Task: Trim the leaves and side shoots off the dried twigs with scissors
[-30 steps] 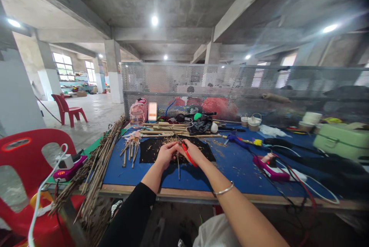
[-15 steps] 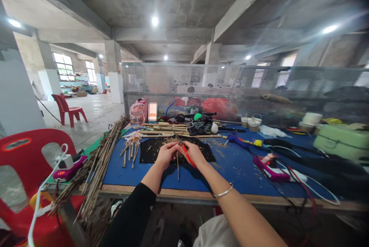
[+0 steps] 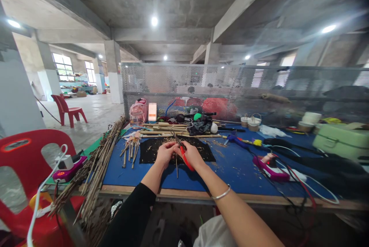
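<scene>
My left hand is closed around a thin stick that points toward me over a black mat. My right hand grips red-handled scissors, whose dark blades reach up to the stick just beyond my left fingers. Both hands meet above the blue tabletop. Wood shavings lie scattered on the mat around them.
Short cut sticks lie left of the mat, long sticks behind it. A bundle of long twigs hangs off the table's left edge. A pink-purple tool with cables lies right, a green case far right, red chairs left.
Both hands have drifted slightly left and away, with the stick and scissors still in them. Otherwise the scene is the same.
</scene>
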Demonstrator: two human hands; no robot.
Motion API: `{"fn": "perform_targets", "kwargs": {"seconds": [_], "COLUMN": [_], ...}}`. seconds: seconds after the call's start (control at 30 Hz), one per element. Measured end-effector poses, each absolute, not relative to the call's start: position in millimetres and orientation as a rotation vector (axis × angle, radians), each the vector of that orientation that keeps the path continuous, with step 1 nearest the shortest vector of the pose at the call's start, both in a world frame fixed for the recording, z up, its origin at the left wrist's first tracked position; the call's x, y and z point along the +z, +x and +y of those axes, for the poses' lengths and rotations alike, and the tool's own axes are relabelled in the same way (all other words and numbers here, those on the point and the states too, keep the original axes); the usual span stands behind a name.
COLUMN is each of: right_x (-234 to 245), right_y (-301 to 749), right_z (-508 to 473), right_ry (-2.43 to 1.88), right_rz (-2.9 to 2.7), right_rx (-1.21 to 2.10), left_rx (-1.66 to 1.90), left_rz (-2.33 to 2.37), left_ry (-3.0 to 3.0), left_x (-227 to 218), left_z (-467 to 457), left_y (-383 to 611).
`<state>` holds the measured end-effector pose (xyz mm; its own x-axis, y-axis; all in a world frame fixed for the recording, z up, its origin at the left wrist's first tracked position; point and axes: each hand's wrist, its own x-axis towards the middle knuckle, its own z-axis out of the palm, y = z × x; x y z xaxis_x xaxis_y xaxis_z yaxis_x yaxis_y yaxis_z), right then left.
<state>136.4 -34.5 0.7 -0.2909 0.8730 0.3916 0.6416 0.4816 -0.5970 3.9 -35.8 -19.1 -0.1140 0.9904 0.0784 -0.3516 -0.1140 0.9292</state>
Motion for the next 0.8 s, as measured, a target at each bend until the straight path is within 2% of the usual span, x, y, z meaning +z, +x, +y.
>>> {"fn": "perform_targets", "kwargs": {"seconds": [0.23,0.47,0.63,0.8], "right_x": [-3,-5,-14,-19], "right_y": [135,135,135,134], "right_z": [-25,-11,-9,-13], "right_ry": [-1.25,-1.189,-1.298,-1.173], "right_rz": [-1.985,-2.091,-2.086,-2.061], "right_rx": [0.401,0.352,0.299,0.335], "left_rx": [1.432,1.512,1.555,1.563], "left_rz": [0.992,1.105,1.158,1.127], "left_ry": [0.946,0.947,0.992,1.059], "left_x": [-20,-23,-24,-22], "left_z": [-37,-32,-31,-33], "left_y": [4,1,0,2]}}
